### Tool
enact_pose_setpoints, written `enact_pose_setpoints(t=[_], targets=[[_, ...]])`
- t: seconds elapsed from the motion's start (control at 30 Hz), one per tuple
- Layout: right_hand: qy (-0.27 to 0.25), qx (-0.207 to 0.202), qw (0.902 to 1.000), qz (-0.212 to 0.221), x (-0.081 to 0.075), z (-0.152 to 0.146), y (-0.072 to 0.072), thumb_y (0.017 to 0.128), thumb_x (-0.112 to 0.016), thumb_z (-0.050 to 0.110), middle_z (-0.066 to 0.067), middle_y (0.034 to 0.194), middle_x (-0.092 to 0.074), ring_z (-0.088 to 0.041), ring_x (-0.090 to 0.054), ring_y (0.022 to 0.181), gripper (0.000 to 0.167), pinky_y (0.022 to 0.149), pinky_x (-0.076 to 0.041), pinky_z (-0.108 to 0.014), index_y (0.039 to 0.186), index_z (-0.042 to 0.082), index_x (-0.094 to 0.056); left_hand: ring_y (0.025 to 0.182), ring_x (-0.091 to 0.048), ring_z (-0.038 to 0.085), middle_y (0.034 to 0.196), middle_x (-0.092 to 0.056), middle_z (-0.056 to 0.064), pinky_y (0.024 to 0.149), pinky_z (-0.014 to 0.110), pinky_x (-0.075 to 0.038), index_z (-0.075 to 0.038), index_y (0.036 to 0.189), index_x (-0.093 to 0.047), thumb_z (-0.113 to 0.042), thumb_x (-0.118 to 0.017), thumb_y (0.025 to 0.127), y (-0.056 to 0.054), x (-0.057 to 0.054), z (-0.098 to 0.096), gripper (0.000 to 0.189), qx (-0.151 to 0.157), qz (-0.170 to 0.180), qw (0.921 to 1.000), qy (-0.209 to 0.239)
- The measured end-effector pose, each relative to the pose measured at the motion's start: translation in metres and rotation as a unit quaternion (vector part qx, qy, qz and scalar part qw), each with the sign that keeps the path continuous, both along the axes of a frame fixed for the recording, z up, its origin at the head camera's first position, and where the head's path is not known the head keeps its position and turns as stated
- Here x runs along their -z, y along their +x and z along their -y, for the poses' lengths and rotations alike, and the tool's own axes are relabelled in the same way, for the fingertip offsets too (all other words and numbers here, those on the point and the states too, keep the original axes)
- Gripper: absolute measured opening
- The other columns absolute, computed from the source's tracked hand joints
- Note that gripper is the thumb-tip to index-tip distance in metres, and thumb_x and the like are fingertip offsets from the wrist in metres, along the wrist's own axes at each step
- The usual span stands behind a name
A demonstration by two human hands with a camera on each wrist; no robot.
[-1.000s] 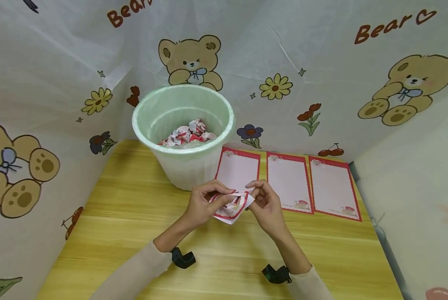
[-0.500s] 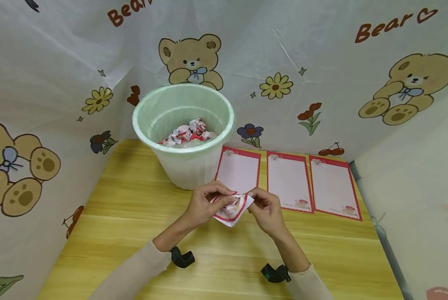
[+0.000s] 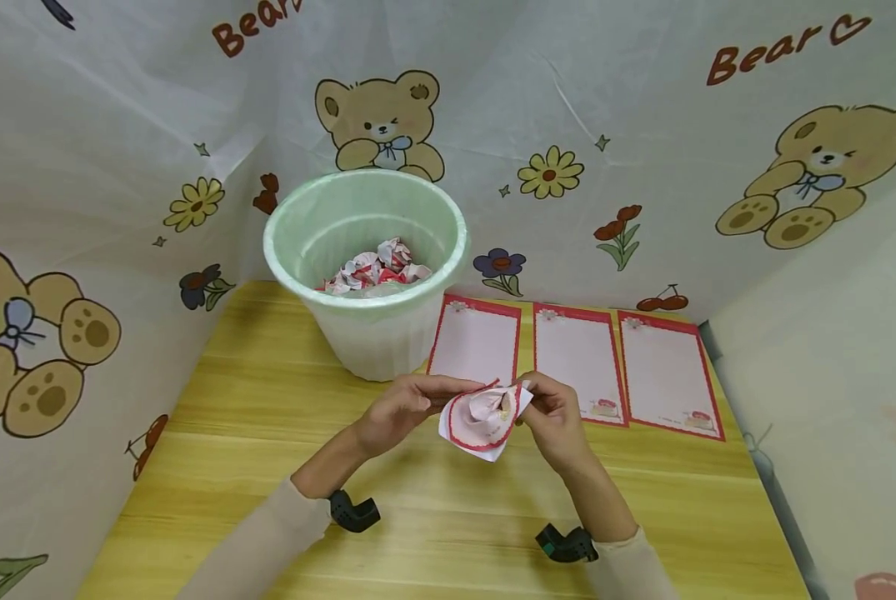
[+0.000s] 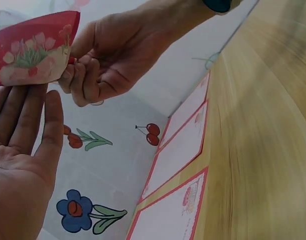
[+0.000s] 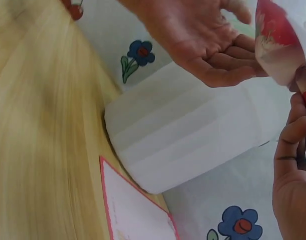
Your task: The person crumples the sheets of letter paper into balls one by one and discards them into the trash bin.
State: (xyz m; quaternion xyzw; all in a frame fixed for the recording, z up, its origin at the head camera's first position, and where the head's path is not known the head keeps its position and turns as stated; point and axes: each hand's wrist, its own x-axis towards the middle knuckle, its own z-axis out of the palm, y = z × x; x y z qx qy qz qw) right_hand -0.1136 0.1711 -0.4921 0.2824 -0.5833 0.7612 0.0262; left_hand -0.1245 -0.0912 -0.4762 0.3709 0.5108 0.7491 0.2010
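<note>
A crumpled sheet of paper [image 3: 481, 432] with a red border is held above the table between my two hands, its middle bunched inward. My right hand [image 3: 560, 423] pinches its right edge, fingers curled. My left hand [image 3: 391, 414] lies at its left side with fingers extended behind it; in the left wrist view these straight fingers [image 4: 28, 117] reach up to the lower edge of the paper [image 4: 33, 52]. The left thumb is off the paper. From the right wrist view, the left palm [image 5: 202, 42] shows turned up beside the paper [image 5: 277, 50].
A pale green bucket [image 3: 372, 342] stands at the back left of the wooden table [image 3: 267, 467], with several crumpled paper balls [image 3: 376, 265] inside. Along the back right lie three flat red-bordered sheets, the nearest to the bucket being one sheet [image 3: 478, 342]. Bear-print cloth [image 3: 530, 100] hangs behind.
The left thumb has come off the paper and the left fingers have straightened. Both hands and the paper have shifted slightly right. The right hand keeps its pinch.
</note>
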Motion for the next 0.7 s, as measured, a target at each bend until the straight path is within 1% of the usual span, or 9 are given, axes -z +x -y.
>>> enact_pose_setpoints(t=[0.07,0.1,0.17,0.2,0.3,0.43,0.57,0.63,0.7], targets=[[-0.026,-0.032,0.9991,0.008,-0.001,-0.001,-0.001,0.105,-0.055,-0.011,0.01,0.097,-0.073,-0.003,-0.064,0.079,0.023,0.067,-0.053,-0.017,0.1,0.006,-0.07,0.146,-0.059,0.013,0.157,-0.063,-0.005,0.12,0.03,-0.049,0.02,0.149,-0.045,0.005,-0.037,0.098,0.0,0.0,0.0,0.053,0.028,0.006,0.9995,0.014],[-0.038,-0.046,0.9981,0.013,-0.001,0.0,-0.001,0.106,-0.054,-0.009,0.01,0.099,-0.073,-0.001,-0.066,0.083,0.024,0.071,-0.055,-0.015,0.103,0.008,-0.071,0.145,-0.06,0.013,0.158,-0.062,-0.004,0.118,0.03,-0.052,0.019,0.149,-0.045,0.007,-0.042,0.101,0.0,0.0,-0.001,0.05,0.036,0.009,0.9991,0.02],[-0.057,-0.067,0.996,0.017,0.0,0.0,-0.002,0.108,-0.053,-0.007,0.009,0.102,-0.074,-0.001,-0.068,0.089,0.026,0.075,-0.056,-0.014,0.106,0.01,-0.072,0.141,-0.063,0.013,0.157,-0.063,-0.002,0.113,0.03,-0.056,0.016,0.15,-0.046,0.005,-0.058,0.104,0.001,0.001,-0.003,0.049,0.038,0.016,0.9988,0.026],[-0.061,-0.07,0.9955,0.019,0.0,0.001,-0.001,0.108,-0.053,-0.007,0.009,0.102,-0.074,-0.001,-0.068,0.089,0.026,0.076,-0.056,-0.014,0.107,0.011,-0.072,0.138,-0.065,0.012,0.156,-0.064,-0.002,0.11,0.029,-0.058,0.015,0.149,-0.048,0.001,-0.066,0.103,0.002,0.001,-0.004,0.051,0.031,0.019,0.999,0.026],[-0.064,-0.068,0.9954,0.021,0.002,0.003,0.0,0.107,-0.054,-0.007,0.009,0.102,-0.073,0.0,-0.067,0.088,0.026,0.075,-0.055,-0.013,0.107,0.011,-0.072,0.126,-0.071,0.009,0.145,-0.072,-0.005,0.1,0.026,-0.062,0.017,0.143,-0.054,-0.01,-0.081,0.097,0.005,0.002,-0.007,0.059,-0.014,0.027,0.9994,0.015],[-0.053,-0.055,0.9968,0.021,0.005,0.007,0.003,0.105,-0.053,-0.01,0.01,0.101,-0.072,0.0,-0.066,0.086,0.026,0.074,-0.054,-0.014,0.104,0.01,-0.07,0.109,-0.074,0.006,0.127,-0.078,-0.009,0.093,0.023,-0.064,0.023,0.13,-0.06,-0.016,-0.086,0.093,0.008,0.004,-0.012,0.06,-0.087,0.018,0.996,-0.007],[-0.039,-0.033,0.9985,0.017,0.007,0.01,0.004,0.103,-0.052,-0.014,0.01,0.098,-0.07,0.0,-0.063,0.085,0.022,0.072,-0.053,-0.015,0.099,0.003,-0.065,0.101,-0.074,0.005,0.115,-0.078,-0.01,0.088,0.022,-0.064,0.025,0.122,-0.062,-0.015,-0.087,0.092,0.01,0.004,-0.016,0.055,-0.117,0.018,0.993,-0.007],[-0.022,-0.012,0.9996,0.008,0.006,0.011,0.004,0.102,-0.052,-0.016,0.009,0.096,-0.068,0.0,-0.061,0.084,0.018,0.07,-0.052,-0.016,0.097,-0.002,-0.063,0.098,-0.074,0.005,0.112,-0.078,-0.008,0.085,0.021,-0.064,0.023,0.119,-0.065,-0.013,-0.086,0.092,0.011,0.003,-0.018,0.049,-0.132,0.013,0.9911,-0.006],[0.0,0.014,0.9999,-0.01,0.004,0.012,0.004,0.1,-0.053,-0.018,0.008,0.092,-0.065,-0.002,-0.057,0.078,0.016,0.064,-0.049,-0.019,0.095,-0.005,-0.061,0.097,-0.074,0.005,0.11,-0.078,-0.004,0.085,0.022,-0.064,0.019,0.116,-0.068,-0.008,-0.085,0.092,0.012,0.002,-0.02,0.04,-0.155,-0.004,0.9879,-0.007]])
